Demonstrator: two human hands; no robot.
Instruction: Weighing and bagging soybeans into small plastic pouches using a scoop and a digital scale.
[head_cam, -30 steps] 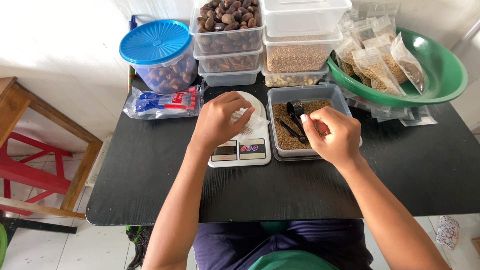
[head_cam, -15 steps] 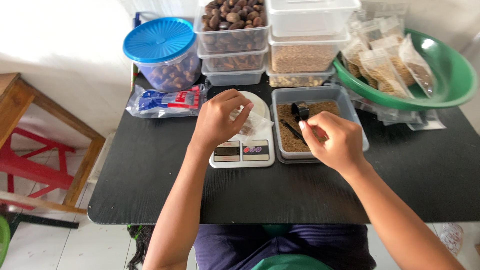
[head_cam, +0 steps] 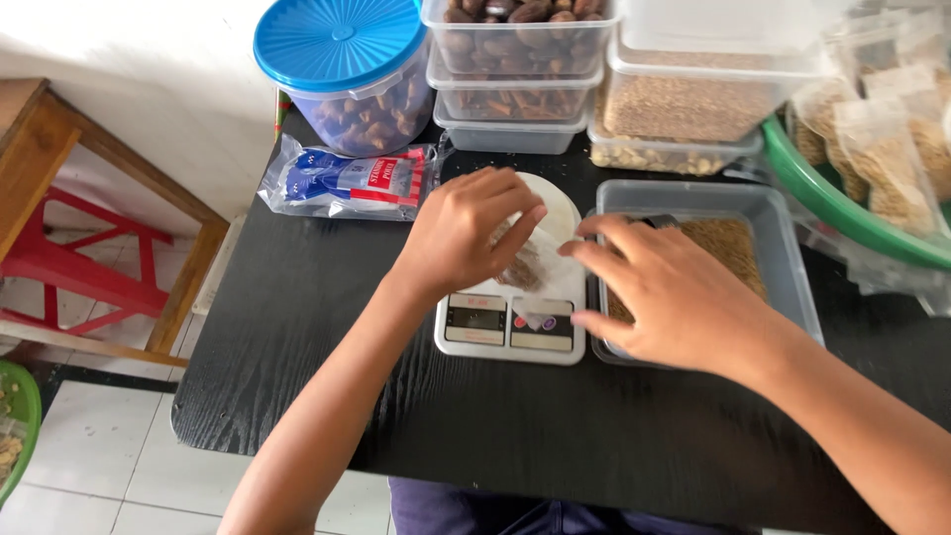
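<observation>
— What is held over the scale?

— A small clear bag (head_cam: 522, 266) with brown grain in it is gripped by the left hand (head_cam: 458, 230); its fingers (head_cam: 510, 220) are curled closed on the bag's upper part. The bag rests on the white round plate of the digital kitchen scale (head_cam: 511, 322), which is set near the middle of the black table (head_cam: 327, 327).

— And the right hand?

— The right hand (head_cam: 674, 297) is laid across the near left corner of the grey tray of grain (head_cam: 783, 258), just right of the scale. Its fingers (head_cam: 604, 238) are spread and loosely open, the forefinger touching the bag's edge; nothing is seen gripped in it. A dark scoop (head_cam: 656, 220) is partly hidden behind the fingers in the tray.

— What is placed along the far edge of the table?

— A round tub with a blue lid (head_cam: 342, 69), filled with brown nuts, is seen at the far left corner. A flat printed packet in blue and red (head_cam: 347, 180) lies just in front of it. Stacked clear boxes (head_cam: 520, 69) of dark nuts and grain are ranged beside the tub. At the right edge a green basin (head_cam: 842, 213) with filled bags is found.

— Anything off the table?

— A red stool (head_cam: 89, 277) under a wooden frame is seen to the left, on the tiled floor.
</observation>
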